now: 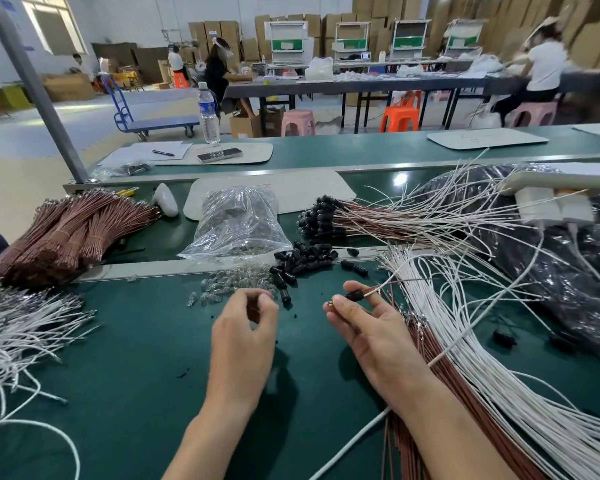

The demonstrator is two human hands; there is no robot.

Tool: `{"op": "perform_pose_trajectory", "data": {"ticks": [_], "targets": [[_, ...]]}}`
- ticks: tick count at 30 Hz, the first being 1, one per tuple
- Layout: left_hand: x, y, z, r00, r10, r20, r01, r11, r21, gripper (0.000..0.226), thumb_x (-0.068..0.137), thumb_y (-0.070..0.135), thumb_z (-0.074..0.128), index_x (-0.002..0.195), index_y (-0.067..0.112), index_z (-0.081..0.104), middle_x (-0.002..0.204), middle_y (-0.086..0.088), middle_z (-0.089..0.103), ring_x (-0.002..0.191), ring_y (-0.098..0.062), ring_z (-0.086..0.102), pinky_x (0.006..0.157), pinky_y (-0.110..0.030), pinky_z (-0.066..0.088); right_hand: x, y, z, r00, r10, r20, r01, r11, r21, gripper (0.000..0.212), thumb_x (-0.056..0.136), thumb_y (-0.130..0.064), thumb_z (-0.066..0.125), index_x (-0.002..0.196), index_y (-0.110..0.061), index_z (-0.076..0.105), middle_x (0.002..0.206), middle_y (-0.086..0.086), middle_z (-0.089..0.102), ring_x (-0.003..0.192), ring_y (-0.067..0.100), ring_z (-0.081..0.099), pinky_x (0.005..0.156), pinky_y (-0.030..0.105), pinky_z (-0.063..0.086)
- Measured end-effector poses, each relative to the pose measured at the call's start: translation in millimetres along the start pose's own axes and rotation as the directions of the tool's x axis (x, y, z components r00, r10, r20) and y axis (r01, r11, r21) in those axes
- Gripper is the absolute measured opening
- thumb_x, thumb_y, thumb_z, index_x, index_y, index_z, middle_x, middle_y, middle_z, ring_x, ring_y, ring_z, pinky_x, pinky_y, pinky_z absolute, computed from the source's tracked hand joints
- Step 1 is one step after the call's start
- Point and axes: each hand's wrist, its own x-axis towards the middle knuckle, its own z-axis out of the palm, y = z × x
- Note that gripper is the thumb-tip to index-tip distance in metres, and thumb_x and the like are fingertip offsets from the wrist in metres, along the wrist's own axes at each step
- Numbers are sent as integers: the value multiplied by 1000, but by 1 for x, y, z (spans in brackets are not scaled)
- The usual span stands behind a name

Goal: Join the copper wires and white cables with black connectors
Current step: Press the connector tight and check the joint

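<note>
right hand (371, 329) pinches 1 black connector (354, 296) | left hand (243, 337) curled, grip unclear | 1 clear bag (236, 220) | 1 bottle (208, 112)

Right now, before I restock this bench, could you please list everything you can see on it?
loose black connectors: many, black, heaped mid-bench
held connector: one, black, wired, held near centre
joined leads: a pile, black-capped, behind the heap
copper wires: tied bundles, brown, far left; more near right
white cables: many, white, right; others left
bulb bag: one, clear, centre back
loose bulbs: many, clear, before the bag
water bottle: one, clear, rear belt
phone: one, dark, near the bottle
black bag: one, black, far right
left hand: fingers curled; contents hidden
right hand: fingers pinch the held connector
</note>
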Motion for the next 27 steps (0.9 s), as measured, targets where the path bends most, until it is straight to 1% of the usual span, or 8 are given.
{"op": "perform_pose_trajectory", "data": {"ticks": [1, 3, 5, 8, 11, 14, 19, 27], "targets": [[-4, 5, 4, 997, -58, 43, 64, 986, -155, 17, 99, 26, 52, 86, 29, 64, 72, 1, 65, 62, -3, 54, 57, -23, 45, 0, 0, 1, 1000, 0, 3, 0, 1000, 0, 37, 69, -1, 73, 105, -5, 64, 77, 11, 71, 73, 19, 73, 65, 21, 59], [-11, 11, 13, 982, -124, 144, 167, 924, -343, 19, 99, 18, 51, 89, 23, 66, 73, 0, 69, 63, -6, 58, 58, -23, 50, 0, 1, 1, 1000, 0, 16, 0, 1000, -4, 37, 69, -2, 72, 105, -6, 63, 77, 12, 70, 72, 19, 73, 65, 21, 59], [-14, 13, 20, 966, -142, 217, 225, 874, -431, 18, 101, 10, 50, 94, 15, 65, 73, 3, 70, 66, -8, 61, 63, -19, 52, 0, 1, 2, 1000, 0, 28, 0, 1000, -13, 38, 69, -2, 72, 105, -6, 63, 77, 11, 70, 71, 18, 72, 65, 21, 59], [-12, 11, 25, 955, -146, 257, 262, 819, -510, 16, 102, 5, 49, 98, 10, 64, 75, 0, 72, 69, -11, 63, 66, -21, 54, 0, 2, 2, 1000, -2, 29, 3, 1000, -31, 38, 69, -3, 72, 106, -6, 63, 76, 11, 70, 71, 17, 72, 65, 20, 59], [-9, 8, 24, 950, -127, 286, 271, 790, -550, 13, 102, 10, 56, 105, 12, 69, 86, -4, 76, 75, -13, 67, 72, -24, 57, 1, 3, 1, 1000, 5, 29, -4, 999, -37, 36, 70, -3, 72, 105, -7, 64, 78, 11, 71, 72, 18, 72, 66, 22, 59], [-9, 9, 24, 941, -118, 317, 291, 760, -582, 17, 97, 12, 62, 111, 13, 71, 95, -5, 77, 83, -14, 71, 77, -24, 58, 1, 4, 1, 999, 9, 33, -7, 999, -48, 38, 69, -5, 74, 105, -8, 64, 79, 11, 71, 74, 18, 73, 68, 23, 60], [-10, 9, 25, 951, -83, 298, 252, 767, -590, 17, 94, 14, 64, 108, 12, 73, 90, -9, 77, 81, -16, 71, 77, -25, 58, 2, 4, -1, 999, 7, 38, -5, 999, -53, 38, 68, -7, 77, 104, -11, 65, 80, 11, 72, 74, 18, 73, 68, 25, 59], [-13, 9, 26, 951, -17, 310, 192, 816, -545, 14, 96, 16, 64, 105, 16, 75, 84, -5, 76, 79, -16, 71, 75, -23, 57, 3, 4, -2, 999, -13, 49, 14, 1000, -14, 33, 72, -3, 72, 103, -9, 63, 79, 12, 72, 73, 19, 73, 68, 23, 59]]}}
